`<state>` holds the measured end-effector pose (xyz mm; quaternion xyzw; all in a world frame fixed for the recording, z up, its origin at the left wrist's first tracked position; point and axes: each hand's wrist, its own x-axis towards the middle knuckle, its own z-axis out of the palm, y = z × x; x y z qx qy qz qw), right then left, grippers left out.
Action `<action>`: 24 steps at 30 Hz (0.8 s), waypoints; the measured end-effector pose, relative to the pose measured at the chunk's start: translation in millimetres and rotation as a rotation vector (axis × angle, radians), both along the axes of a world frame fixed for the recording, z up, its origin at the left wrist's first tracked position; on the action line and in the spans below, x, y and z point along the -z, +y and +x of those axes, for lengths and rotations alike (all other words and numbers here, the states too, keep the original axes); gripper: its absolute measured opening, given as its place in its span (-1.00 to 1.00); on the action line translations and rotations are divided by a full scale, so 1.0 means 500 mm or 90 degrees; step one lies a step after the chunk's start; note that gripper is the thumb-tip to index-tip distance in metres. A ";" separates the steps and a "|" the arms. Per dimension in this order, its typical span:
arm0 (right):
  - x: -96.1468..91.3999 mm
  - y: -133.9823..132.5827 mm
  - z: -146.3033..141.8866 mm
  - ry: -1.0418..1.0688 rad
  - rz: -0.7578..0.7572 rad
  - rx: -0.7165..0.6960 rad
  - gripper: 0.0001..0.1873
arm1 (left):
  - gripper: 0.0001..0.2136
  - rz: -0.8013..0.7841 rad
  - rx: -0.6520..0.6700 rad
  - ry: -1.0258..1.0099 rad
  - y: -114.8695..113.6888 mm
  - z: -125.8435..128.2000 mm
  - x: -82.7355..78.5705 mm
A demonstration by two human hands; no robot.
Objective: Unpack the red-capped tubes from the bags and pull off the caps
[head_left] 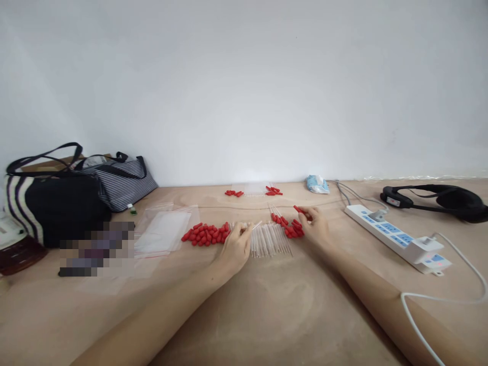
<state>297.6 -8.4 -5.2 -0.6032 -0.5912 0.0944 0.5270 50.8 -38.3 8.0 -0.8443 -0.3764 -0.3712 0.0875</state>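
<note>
My left hand is pinched on a thin clear tube that it lifts off a row of several clear tubes lying on the wooden table. My right hand is closed on a small red cap, just above a loose pile of red caps. A larger heap of red caps lies to the left of my left hand. Further back, near the wall, lie two small groups of red caps beside more clear tubes.
Clear plastic bags lie left of the caps. Two striped bags stand at the far left. A white power strip with its cable, a black headset and a small blue packet are on the right.
</note>
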 end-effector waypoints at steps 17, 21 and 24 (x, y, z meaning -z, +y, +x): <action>0.047 0.038 0.069 -0.035 -0.211 0.035 -0.76 | -0.90 -0.068 0.033 0.067 0.025 0.074 0.003; 0.041 0.035 0.069 -0.072 -0.214 0.059 -0.71 | -0.60 -0.041 0.066 0.061 0.028 0.072 0.010; 0.039 0.033 0.066 -0.095 -0.216 0.067 -0.71 | -0.47 -0.026 0.074 0.056 0.025 0.070 0.011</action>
